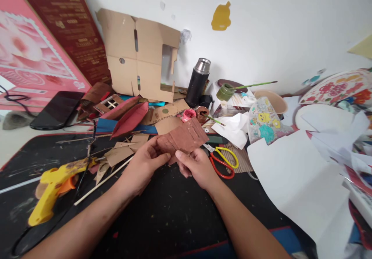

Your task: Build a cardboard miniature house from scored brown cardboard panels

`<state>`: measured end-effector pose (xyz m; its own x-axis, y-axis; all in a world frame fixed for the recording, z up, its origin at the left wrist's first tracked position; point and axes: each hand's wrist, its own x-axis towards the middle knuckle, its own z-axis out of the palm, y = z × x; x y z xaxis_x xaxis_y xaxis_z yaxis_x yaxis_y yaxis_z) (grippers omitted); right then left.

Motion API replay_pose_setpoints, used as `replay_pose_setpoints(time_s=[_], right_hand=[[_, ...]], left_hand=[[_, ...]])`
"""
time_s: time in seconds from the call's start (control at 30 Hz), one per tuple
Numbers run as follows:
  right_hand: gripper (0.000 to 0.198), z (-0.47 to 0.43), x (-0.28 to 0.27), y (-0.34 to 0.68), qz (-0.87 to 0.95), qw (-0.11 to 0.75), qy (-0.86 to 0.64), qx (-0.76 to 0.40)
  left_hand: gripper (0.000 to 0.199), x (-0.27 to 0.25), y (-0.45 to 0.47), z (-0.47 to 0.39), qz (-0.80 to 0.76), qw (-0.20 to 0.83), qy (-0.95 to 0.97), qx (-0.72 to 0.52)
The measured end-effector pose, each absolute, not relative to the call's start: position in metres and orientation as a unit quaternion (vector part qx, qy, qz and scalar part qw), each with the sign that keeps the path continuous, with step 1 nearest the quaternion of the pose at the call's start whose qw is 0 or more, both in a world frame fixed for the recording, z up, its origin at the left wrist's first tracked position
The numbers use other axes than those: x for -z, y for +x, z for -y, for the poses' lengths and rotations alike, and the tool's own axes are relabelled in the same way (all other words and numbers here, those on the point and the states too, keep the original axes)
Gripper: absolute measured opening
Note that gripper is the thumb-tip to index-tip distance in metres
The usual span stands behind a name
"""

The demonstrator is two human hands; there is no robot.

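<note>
A black mat (180, 220) covers the near part of the table. At far left leans a box (21, 46), its pink face carrying a pale label strip and its dark red side rows of small pale writing, too fine to read. A white sheet (302, 174) lies at right; far left of centre, cut cardboard (148, 65) stands against the wall. A fan (334, 86) at far right bears a red emblem among flowers. On the left, a yellow glue gun (52, 189) lies on the mat, with a black phone (58, 110) beyond it.

In the middle, above the mat, both hands grip a brown panel (186, 137): the left hand (147, 164) pinches its left end, thumb on top; the right hand (197, 166) holds the near edge, fingers curled under. Beyond stands a black flask (196, 84). Scissors (214, 150) lie just right of the right hand. Behind the panel, a card (167, 115) shows printed letters upside down, not surely legible. Near it sit pink (188, 114) and brown pots (201, 111).
</note>
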<state>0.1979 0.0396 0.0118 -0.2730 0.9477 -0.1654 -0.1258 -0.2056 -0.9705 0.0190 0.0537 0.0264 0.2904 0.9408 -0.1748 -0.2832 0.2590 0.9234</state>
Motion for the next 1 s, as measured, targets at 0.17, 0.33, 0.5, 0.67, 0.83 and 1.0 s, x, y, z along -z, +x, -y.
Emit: replay_pose_setpoints(time_s=[0.17, 0.33, 0.5, 0.67, 0.83, 1.0], right_hand=[[0.060, -0.0384, -0.0119, 0.1965, 0.453, 0.429, -0.424, -0.656], [0.052, -0.0381, -0.0096, 0.1943, 0.406, 0.457, -0.419, -0.671], [0.046, -0.0386, -0.0087, 0.1928, 0.394, 0.458, -0.414, -0.681], [0.047, -0.0386, -0.0057, 0.1917, 0.386, 0.458, -0.412, -0.686], [0.050, -0.0376, -0.0037, 0.1918, 0.389, 0.456, -0.405, -0.691], [0.047, -0.0374, -0.0044, 0.1909, 0.384, 0.456, -0.409, -0.690]], left_hand=[[0.037, -0.0243, 0.0195, -0.0523, -0.391, 0.705, 0.392, -0.443], [0.039, -0.0244, 0.0218, -0.0509, -0.398, 0.728, 0.355, -0.430], [0.033, -0.0251, 0.0236, -0.0506, -0.405, 0.727, 0.351, -0.430], [0.026, -0.0256, 0.0253, -0.0510, -0.392, 0.742, 0.335, -0.428], [0.022, -0.0215, 0.0251, -0.0520, -0.385, 0.746, 0.331, -0.432], [0.024, -0.0224, 0.0260, -0.0511, -0.384, 0.738, 0.339, -0.439]])
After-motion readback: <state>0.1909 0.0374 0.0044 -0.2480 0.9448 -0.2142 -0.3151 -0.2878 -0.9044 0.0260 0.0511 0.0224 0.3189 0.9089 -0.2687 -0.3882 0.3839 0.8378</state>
